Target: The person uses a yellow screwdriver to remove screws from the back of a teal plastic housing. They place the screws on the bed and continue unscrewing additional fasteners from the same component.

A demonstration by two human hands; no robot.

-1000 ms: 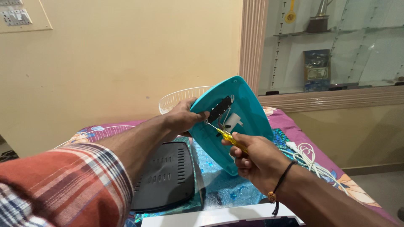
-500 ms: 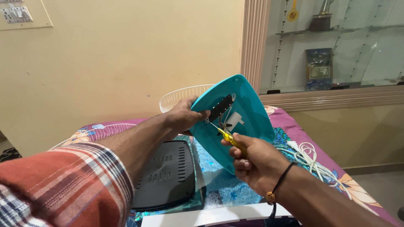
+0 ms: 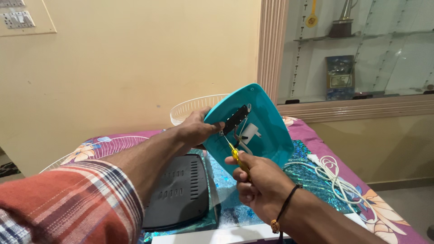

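Note:
My left hand (image 3: 195,129) grips the left edge of a teal plastic cover (image 3: 266,131) and holds it up tilted, its hollow inside facing me. Inside the cover sit a black rectangular part (image 3: 236,119) and a white fitting with wires (image 3: 249,134). My right hand (image 3: 261,184) is closed around a yellow-handled screwdriver (image 3: 237,156). The screwdriver's thin tip points up and left and meets the lower end of the black part, close to my left thumb.
A dark grey vented panel (image 3: 178,192) lies flat on the floral cloth of the table (image 3: 398,226). A coiled white cord (image 3: 334,178) lies at the right. White wire grilles (image 3: 192,107) stand behind the cover, near the wall. A glass showcase (image 3: 361,49) rises at the right.
The cover has tilted slightly and sits a little to the right. My right hand has shifted down and left with the screwdriver, whose tip stays at the black part.

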